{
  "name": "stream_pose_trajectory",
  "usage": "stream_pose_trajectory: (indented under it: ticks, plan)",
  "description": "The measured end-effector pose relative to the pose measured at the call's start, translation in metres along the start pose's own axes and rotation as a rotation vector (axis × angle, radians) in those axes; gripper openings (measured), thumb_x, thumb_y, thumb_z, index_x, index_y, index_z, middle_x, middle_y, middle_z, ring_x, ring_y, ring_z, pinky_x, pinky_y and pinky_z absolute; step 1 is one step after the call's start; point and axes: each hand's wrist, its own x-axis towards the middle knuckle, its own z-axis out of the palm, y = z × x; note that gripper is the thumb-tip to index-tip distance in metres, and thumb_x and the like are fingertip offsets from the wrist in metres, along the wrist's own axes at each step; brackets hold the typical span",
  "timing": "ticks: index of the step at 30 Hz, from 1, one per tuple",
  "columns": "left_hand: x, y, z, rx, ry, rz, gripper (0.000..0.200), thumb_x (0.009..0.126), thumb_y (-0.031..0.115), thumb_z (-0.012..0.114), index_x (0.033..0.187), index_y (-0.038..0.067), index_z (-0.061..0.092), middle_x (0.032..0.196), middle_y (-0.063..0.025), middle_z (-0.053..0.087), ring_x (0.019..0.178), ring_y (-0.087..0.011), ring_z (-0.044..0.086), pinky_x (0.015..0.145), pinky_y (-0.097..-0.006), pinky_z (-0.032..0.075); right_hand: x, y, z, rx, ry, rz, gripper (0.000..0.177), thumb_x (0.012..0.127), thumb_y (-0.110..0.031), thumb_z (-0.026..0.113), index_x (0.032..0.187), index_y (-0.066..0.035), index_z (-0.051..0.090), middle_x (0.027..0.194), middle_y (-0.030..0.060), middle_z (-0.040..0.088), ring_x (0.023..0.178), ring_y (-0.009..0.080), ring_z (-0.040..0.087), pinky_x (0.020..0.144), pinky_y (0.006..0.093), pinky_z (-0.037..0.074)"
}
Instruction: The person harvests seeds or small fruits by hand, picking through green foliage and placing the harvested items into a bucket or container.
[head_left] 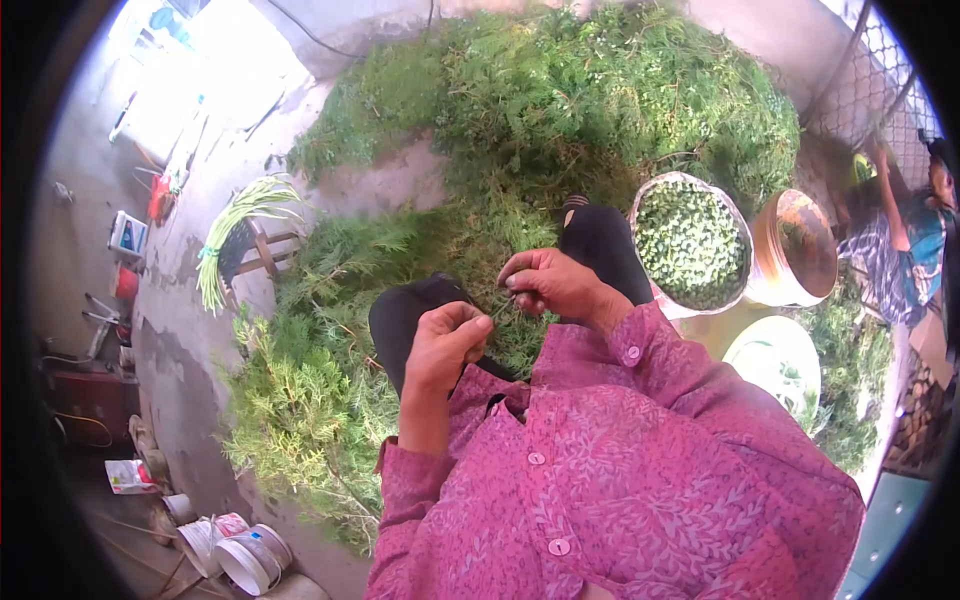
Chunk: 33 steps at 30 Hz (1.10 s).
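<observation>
My left hand (443, 345) is closed with thumb and forefinger together, above my left knee. Curled fingers close my right hand (560, 285) too, a little further forward near my right knee. Whatever either hand pinches is too small or too hidden to make out. Leafy green conifer sprigs (400, 260) lie below and around both hands. To the right of my right hand stands a round basket (745, 235), filled with small pale-green pieces that look like cones or berries.
A large heap of green branches (600, 90) lies ahead. A wooden-coloured round container (795, 250) and a pale basin (775, 360) are at right, with another person (900, 230) beyond. At left, long green stalks (235, 225) drape over a stool (262, 250); white buckets (250, 560) lie behind.
</observation>
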Motion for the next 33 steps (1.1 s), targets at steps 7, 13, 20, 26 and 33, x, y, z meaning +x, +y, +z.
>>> stream_pose_trajectory:
  ticks: [7,13,20,26,33]
  plan:
    - [-0.011,-0.006,-0.023,1.223,0.492,0.446,0.023,0.067,0.008,0.062,0.090,0.001,0.061,0.081,-0.0098,0.060,0.069,-0.0158,0.059,0.066,-0.0288,0.047,-0.002,-0.003,0.007,0.374,0.036,-0.020,0.036,0.090,-0.034,0.046,0.098,0.000,0.054,0.096,0.0134,0.056,0.083,0.0248,0.060,0.069,0.0327,0.053]
    - [-0.009,0.012,0.016,0.911,0.383,0.564,0.030,0.068,0.008,0.065,0.097,0.004,0.060,0.090,-0.0096,0.058,0.069,-0.0172,0.059,0.064,-0.0280,0.047,0.010,0.015,0.015,0.573,-0.075,0.098,0.061,0.082,-0.056,0.045,0.101,0.001,0.053,0.102,0.0135,0.053,0.095,0.0255,0.054,0.080,0.0375,0.050]
    - [0.005,0.009,0.031,1.182,0.173,0.687,0.038,0.066,0.004,0.064,0.103,0.011,0.060,0.088,-0.0097,0.054,0.073,-0.0231,0.057,0.063,-0.0311,0.046,0.003,0.025,0.015,0.425,0.014,0.119,0.066,0.081,-0.061,0.041,0.103,0.000,0.054,0.104,0.0088,0.051,0.092,0.0224,0.053,0.078,0.0364,0.049]
    - [0.011,-0.003,0.026,1.231,0.129,0.761,0.034,0.065,0.004,0.065,0.099,0.009,0.062,0.081,-0.0083,0.054,0.072,-0.0245,0.057,0.061,-0.0331,0.046,0.011,0.035,0.009,0.571,-0.297,0.101,0.071,0.080,-0.065,0.036,0.101,0.000,0.054,0.098,0.0080,0.051,0.087,0.0214,0.053,0.079,0.0383,0.047]
    - [0.012,-0.008,0.020,1.058,0.123,0.719,0.015,0.068,0.004,0.064,0.084,0.003,0.062,0.074,-0.0097,0.055,0.065,-0.0248,0.057,0.058,-0.0331,0.045,0.011,0.041,0.011,0.636,-0.225,0.197,0.068,0.081,-0.062,0.039,0.100,0.002,0.052,0.096,0.0085,0.053,0.087,0.0196,0.054,0.081,0.0376,0.047]
